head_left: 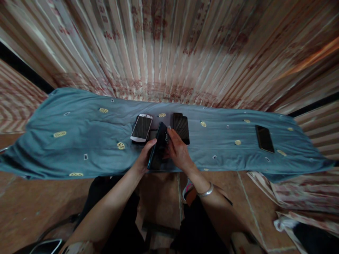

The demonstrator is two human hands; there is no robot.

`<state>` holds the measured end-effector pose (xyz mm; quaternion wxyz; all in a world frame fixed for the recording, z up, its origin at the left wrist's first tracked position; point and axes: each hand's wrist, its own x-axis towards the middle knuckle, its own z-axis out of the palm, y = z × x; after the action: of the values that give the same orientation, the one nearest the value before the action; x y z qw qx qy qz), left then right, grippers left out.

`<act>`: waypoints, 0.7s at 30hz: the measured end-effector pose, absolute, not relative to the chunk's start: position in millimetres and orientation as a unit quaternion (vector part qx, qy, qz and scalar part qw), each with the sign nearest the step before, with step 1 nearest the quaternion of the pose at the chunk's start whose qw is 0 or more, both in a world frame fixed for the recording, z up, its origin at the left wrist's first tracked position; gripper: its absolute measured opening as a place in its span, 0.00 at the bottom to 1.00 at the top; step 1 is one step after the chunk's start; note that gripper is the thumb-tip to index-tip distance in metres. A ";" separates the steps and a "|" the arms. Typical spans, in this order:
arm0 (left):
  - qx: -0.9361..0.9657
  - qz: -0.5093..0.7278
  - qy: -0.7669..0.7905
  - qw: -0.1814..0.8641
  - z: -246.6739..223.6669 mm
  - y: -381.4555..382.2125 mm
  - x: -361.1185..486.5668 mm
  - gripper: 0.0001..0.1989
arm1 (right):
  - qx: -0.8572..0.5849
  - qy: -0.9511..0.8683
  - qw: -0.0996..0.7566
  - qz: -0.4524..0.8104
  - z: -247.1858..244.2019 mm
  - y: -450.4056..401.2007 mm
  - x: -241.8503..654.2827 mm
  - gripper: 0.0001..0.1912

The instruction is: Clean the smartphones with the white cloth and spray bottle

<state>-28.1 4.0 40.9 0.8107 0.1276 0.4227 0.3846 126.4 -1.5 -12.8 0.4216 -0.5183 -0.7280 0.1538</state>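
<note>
A dark smartphone [157, 150] with a bluish edge is tilted up in my left hand [145, 153], the thumb lying along its near side. My right hand [178, 150] is closed at the phone's other side, thumb and index finger pinched near its upper part. Something small and shiny shows at those fingertips, too small to name. Beyond my left hand, a white-framed smartphone [142, 127] lies on a dark one, mostly covered. Just past my right hand are two overlapping dark phones [182, 127], partly hidden by my fingers. Another dark flat object lies partly hidden under the held phone.
A blue-green cloth [87, 123] with yellow patterns covers the long, narrow table. Another black phone [264, 138] lies far to the right. Pleated, patterned curtains [169, 53] hang right behind the table. Below the front edge are my legs and a tiled floor [161, 197].
</note>
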 end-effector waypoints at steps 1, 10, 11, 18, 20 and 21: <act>0.125 0.384 0.425 0.810 41.5 4.1 -28.0 0.19 | -0.519 -0.727 0.423 0.154 -12.5 -1.5 126.1 0.29; 0.139 0.398 0.445 0.790 35.4 2.6 -23.3 0.12 | -0.497 -0.743 0.426 0.141 -0.4 -8.9 122.7 0.29; 0.140 0.403 0.449 0.785 34.3 2.5 -22.9 0.11 | -0.492 -0.748 0.423 0.140 1.9 -10.2 122.0 0.29; 0.141 0.438 0.439 0.771 30.9 5.0 -20.8 0.11 | -0.450 -0.776 0.419 0.143 10.6 -14.4 119.5 0.28; 0.140 0.439 0.443 0.769 31.6 5.6 -20.2 0.11 | -0.448 -0.778 0.416 0.146 10.6 -14.2 119.8 0.28; 0.140 0.440 0.443 0.768 31.9 5.7 -20.1 0.10 | -0.448 -0.778 0.415 0.148 10.4 -14.0 120.0 0.28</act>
<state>-20.1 5.7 31.9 0.7684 0.1404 0.4432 0.4397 120.0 -14.0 10.4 0.4148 -0.4476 -0.7783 0.1476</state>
